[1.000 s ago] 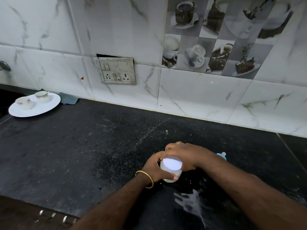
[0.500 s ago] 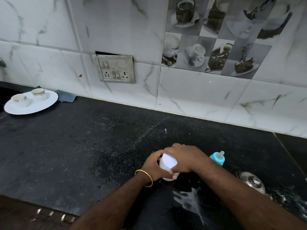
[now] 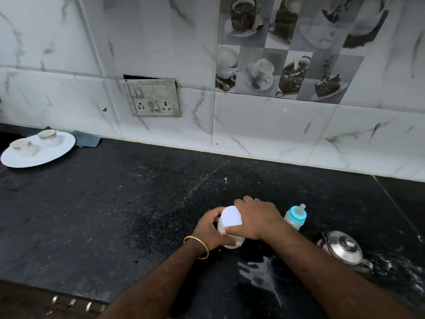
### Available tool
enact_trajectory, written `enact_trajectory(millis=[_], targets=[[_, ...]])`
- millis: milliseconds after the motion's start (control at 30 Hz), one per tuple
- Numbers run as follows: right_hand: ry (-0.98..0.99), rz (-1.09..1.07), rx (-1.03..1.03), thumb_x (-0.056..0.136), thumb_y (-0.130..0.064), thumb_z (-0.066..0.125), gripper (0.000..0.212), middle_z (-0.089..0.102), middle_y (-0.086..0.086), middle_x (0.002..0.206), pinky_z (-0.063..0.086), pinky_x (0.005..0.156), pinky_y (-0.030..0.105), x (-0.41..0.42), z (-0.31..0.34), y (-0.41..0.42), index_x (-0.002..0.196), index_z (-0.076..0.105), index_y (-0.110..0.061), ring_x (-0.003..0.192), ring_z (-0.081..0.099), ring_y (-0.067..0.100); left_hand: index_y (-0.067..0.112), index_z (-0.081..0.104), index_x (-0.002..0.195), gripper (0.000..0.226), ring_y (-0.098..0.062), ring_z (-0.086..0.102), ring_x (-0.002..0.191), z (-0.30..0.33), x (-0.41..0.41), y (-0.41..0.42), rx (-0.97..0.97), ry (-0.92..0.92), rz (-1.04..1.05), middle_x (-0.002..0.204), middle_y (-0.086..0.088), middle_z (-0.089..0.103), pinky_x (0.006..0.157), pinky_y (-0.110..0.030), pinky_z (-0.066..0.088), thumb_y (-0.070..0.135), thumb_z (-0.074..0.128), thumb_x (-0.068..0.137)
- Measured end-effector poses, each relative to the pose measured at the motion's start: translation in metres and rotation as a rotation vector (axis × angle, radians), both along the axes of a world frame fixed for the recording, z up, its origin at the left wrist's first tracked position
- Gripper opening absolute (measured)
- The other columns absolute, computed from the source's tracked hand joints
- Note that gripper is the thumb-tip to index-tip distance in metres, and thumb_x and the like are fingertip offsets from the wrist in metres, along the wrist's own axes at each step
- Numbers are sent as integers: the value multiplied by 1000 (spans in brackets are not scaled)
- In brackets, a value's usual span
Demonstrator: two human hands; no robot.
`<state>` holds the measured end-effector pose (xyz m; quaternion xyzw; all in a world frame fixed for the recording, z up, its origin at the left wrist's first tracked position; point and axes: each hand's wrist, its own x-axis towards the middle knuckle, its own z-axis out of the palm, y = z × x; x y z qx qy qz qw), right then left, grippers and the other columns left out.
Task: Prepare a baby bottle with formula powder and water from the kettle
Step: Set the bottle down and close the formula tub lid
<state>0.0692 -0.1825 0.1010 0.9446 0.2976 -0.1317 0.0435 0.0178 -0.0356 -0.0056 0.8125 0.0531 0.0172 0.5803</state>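
Note:
A small white formula jar (image 3: 230,242) stands on the black counter (image 3: 115,215). My left hand (image 3: 210,229) wraps around its body. My right hand (image 3: 257,221) grips its round white lid (image 3: 230,216), which sits tilted on top of the jar. Just right of my right hand stands the baby bottle (image 3: 295,217), with a blue collar and clear teat fitted. A steel kettle (image 3: 345,248) with its lid on sits further right, partly behind my right forearm.
White powder is spilled on the counter (image 3: 262,272) below the jar and near the kettle. A white plate (image 3: 46,155) with two teacups and a grey cloth (image 3: 88,141) lie at the far left by the wall. A switchboard (image 3: 153,97) is on the tiles.
The lid has tilted up under my right hand. The view has shifted right, bringing the baby bottle and kettle into sight.

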Motion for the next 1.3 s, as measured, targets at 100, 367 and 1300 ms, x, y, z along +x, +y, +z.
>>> enact_trajectory(millis=[100, 367, 1300], targets=[[171, 88, 63, 78, -56, 71, 90, 38, -5, 150, 49, 95, 43, 2, 0, -4, 153, 25, -37, 131, 48, 25, 43, 62, 105, 76, -7, 62, 110, 2, -3, 0, 1, -19, 4, 113, 10, 68, 94, -31, 53, 33, 97, 39], [34, -30, 81, 83, -63, 61, 78, 46, 6, 136, 48, 93, 44, -10, -16, 5, 145, 36, -24, 123, 52, 28, 42, 62, 111, 77, -8, 62, 110, -4, -6, 0, -19, -34, 36, 116, 10, 68, 96, -35, 53, 29, 92, 41], [-38, -458, 322, 73, -52, 77, 88, 40, -10, 152, 43, 108, 39, -15, -8, -218, 150, 37, -35, 139, 40, 21, 36, 56, 119, 90, -15, 57, 119, -11, -3, -33, -47, -4, 166, 130, 0, 58, 101, -38, 49, 37, 92, 36]])
